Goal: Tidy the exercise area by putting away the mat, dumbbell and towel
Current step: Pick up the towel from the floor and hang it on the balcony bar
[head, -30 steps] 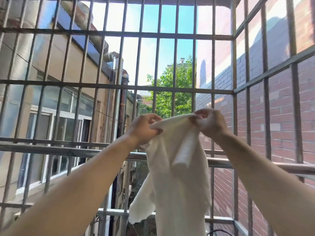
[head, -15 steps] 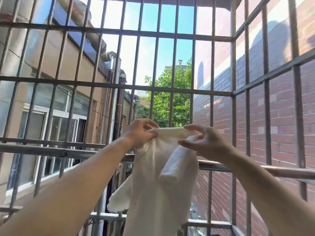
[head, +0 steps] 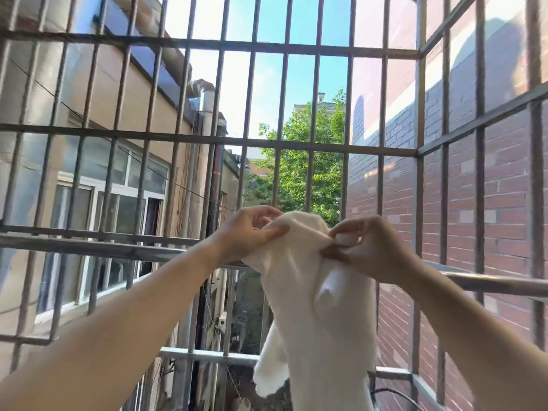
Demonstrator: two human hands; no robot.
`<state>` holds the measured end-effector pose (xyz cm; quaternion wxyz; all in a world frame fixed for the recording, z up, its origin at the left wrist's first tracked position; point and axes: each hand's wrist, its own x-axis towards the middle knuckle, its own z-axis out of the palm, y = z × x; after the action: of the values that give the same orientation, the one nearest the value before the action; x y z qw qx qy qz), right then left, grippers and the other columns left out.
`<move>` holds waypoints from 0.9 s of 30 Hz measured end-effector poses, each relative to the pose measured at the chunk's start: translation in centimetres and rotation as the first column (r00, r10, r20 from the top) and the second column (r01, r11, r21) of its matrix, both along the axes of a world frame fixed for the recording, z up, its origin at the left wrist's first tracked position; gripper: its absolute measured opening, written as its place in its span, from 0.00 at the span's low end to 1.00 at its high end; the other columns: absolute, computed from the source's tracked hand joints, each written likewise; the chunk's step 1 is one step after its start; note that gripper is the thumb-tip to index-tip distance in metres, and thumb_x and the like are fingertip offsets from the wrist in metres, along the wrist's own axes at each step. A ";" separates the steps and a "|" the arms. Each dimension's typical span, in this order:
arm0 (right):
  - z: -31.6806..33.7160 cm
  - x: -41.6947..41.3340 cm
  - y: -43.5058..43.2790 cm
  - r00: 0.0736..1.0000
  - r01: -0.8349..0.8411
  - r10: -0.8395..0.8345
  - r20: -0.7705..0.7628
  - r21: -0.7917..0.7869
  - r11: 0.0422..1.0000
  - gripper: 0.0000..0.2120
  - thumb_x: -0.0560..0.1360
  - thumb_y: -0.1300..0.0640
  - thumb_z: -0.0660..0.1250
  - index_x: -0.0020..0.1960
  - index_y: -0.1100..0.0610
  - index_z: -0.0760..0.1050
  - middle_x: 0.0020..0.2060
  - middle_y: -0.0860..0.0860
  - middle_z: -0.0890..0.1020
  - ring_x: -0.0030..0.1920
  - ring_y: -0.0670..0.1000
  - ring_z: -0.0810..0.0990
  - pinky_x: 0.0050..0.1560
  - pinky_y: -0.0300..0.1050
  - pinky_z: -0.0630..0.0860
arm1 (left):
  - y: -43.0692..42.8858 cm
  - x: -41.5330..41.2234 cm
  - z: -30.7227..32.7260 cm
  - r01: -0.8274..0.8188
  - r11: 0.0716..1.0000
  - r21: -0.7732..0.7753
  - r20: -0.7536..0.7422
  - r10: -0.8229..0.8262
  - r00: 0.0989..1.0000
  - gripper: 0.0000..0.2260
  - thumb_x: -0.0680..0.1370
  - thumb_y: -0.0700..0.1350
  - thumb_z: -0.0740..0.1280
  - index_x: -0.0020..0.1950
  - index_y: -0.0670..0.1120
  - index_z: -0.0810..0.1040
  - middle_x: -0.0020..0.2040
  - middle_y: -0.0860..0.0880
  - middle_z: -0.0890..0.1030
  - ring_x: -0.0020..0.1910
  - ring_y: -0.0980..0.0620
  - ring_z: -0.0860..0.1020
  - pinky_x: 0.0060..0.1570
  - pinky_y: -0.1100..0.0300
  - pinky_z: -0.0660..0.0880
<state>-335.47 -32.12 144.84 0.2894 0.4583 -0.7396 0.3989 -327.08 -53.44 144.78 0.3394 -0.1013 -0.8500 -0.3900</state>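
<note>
A white towel point(head: 320, 307) hangs in front of me, bunched at its top and trailing down out of the frame's bottom edge. My left hand point(head: 249, 232) pinches the towel's upper left edge between thumb and fingers. My right hand point(head: 367, 247) grips the upper right part, fingers curled into the cloth. Both hands hold the towel's top just above a horizontal metal rail point(head: 118, 250) that runs across the barred balcony. No mat or dumbbell is in view.
A cage of metal bars point(head: 281, 146) encloses the balcony in front and to the right. A lower rail point(head: 207, 355) crosses below. Beyond stand a beige building on the left, a brick wall point(head: 504, 203) on the right and a green tree.
My hands and the towel's top have moved to the right and a little down toward the rail. My right hand has closed from loose fingers into a grip on the cloth.
</note>
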 end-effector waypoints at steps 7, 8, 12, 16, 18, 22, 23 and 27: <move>1.4 2.3 3.0 0.999 0.028 -0.034 -0.018 -0.273 0.962 0.12 0.61 0.57 0.79 0.36 0.44 0.79 0.38 0.39 0.79 0.38 0.39 0.76 0.33 0.24 0.69 | 1.3 3.0 -0.7 0.116 0.976 0.186 0.038 -0.125 0.991 0.19 0.77 0.58 0.54 0.52 0.47 0.79 0.44 0.47 0.83 0.40 0.49 0.82 0.41 0.58 0.81; 1.5 2.6 3.5 0.999 0.030 -0.035 -0.013 -0.290 0.957 0.12 0.61 0.57 0.79 0.36 0.44 0.78 0.38 0.39 0.79 0.38 0.40 0.76 0.33 0.24 0.69 | 1.5 3.4 -1.0 0.128 0.974 0.187 0.038 -0.138 0.990 0.19 0.77 0.58 0.54 0.52 0.47 0.79 0.45 0.47 0.83 0.40 0.49 0.82 0.42 0.58 0.81; 1.5 3.8 5.2 0.997 0.070 -0.072 0.004 -0.316 0.946 0.11 0.62 0.57 0.79 0.38 0.46 0.79 0.36 0.43 0.80 0.36 0.42 0.76 0.32 0.25 0.69 | 3.1 4.9 -2.8 0.181 0.956 0.231 0.082 -0.205 0.975 0.13 0.79 0.53 0.56 0.51 0.47 0.77 0.44 0.49 0.82 0.41 0.54 0.82 0.41 0.60 0.80; 1.2 4.8 6.4 0.994 0.110 -0.110 0.019 -0.327 0.939 0.11 0.63 0.56 0.78 0.42 0.47 0.79 0.39 0.49 0.80 0.39 0.49 0.77 0.34 0.34 0.69 | 3.9 5.6 -5.3 0.196 0.966 0.169 0.151 -0.222 0.963 0.13 0.78 0.52 0.61 0.56 0.47 0.78 0.49 0.49 0.82 0.46 0.54 0.81 0.45 0.59 0.80; 1.1 4.8 6.9 0.991 0.132 -0.121 0.053 -0.347 0.928 0.11 0.64 0.55 0.78 0.43 0.47 0.79 0.41 0.49 0.80 0.41 0.49 0.76 0.34 0.34 0.70 | 4.3 5.9 -6.4 0.187 0.974 0.124 0.175 -0.207 0.963 0.16 0.74 0.55 0.65 0.58 0.49 0.77 0.50 0.49 0.83 0.48 0.54 0.82 0.48 0.57 0.80; 0.9 4.6 7.9 0.989 0.130 -0.094 0.113 -0.377 0.917 0.09 0.64 0.55 0.78 0.43 0.49 0.81 0.41 0.51 0.82 0.41 0.49 0.77 0.30 0.23 0.68 | 5.5 6.4 -7.7 0.198 0.977 0.075 0.205 -0.210 0.956 0.20 0.69 0.56 0.71 0.58 0.51 0.78 0.51 0.51 0.83 0.51 0.53 0.82 0.51 0.52 0.80; 0.9 4.5 8.1 0.988 0.132 -0.092 0.123 -0.379 0.916 0.09 0.64 0.54 0.78 0.43 0.50 0.81 0.41 0.51 0.82 0.40 0.48 0.77 0.29 0.22 0.68 | 5.7 6.4 -7.7 0.197 0.978 0.067 0.213 -0.207 0.955 0.18 0.69 0.55 0.71 0.57 0.52 0.79 0.50 0.52 0.84 0.50 0.53 0.82 0.51 0.53 0.80; 1.1 4.4 8.8 0.986 0.147 -0.105 0.126 -0.391 0.909 0.09 0.64 0.54 0.78 0.42 0.48 0.81 0.39 0.49 0.82 0.35 0.40 0.77 0.30 0.23 0.68 | 6.4 6.2 -7.1 0.220 0.973 0.066 0.263 -0.229 0.937 0.14 0.72 0.54 0.70 0.55 0.51 0.81 0.50 0.51 0.84 0.50 0.53 0.82 0.51 0.54 0.79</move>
<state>-331.03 -23.32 145.95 0.3638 0.3200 -0.6845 0.5447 -320.85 -47.07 137.67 0.1761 -0.1378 -0.8639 -0.4512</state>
